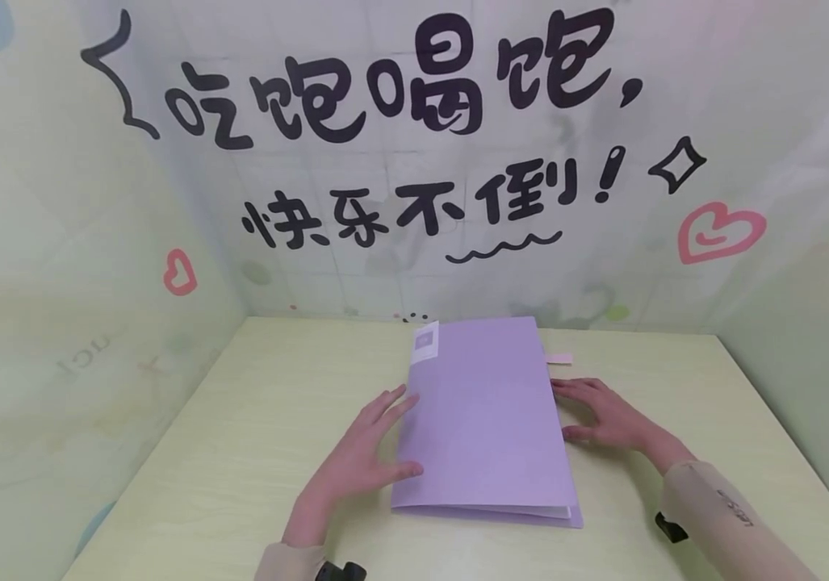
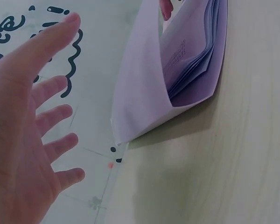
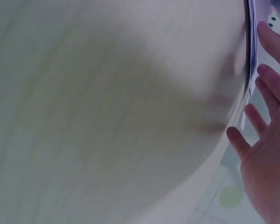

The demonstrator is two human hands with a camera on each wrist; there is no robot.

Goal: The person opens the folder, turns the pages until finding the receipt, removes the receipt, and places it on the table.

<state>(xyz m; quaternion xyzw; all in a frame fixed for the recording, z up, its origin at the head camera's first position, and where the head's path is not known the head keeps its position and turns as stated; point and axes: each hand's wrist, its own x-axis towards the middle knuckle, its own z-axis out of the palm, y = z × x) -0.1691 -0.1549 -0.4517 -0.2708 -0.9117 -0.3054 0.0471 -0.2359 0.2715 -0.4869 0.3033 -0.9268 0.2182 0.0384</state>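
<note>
The purple folder (image 1: 487, 411) lies on the bench (image 1: 276, 420), with the left hand (image 1: 352, 464) at its left edge and the right hand (image 1: 606, 415) at its right, fingers spread — contact unclear. It looks light, smooth and bendable, its papers (image 2: 196, 65) likely to slip — best pinched through both long edges.

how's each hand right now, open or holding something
Left hand: open, at the left edge of the purple folder.
Right hand: open, at the folder's right edge.

Left hand (image 1: 363, 460) and right hand (image 1: 606, 415) apart, fingers (image 2: 56, 114) spread, both forearms (image 1: 730, 524) angled inward
</note>
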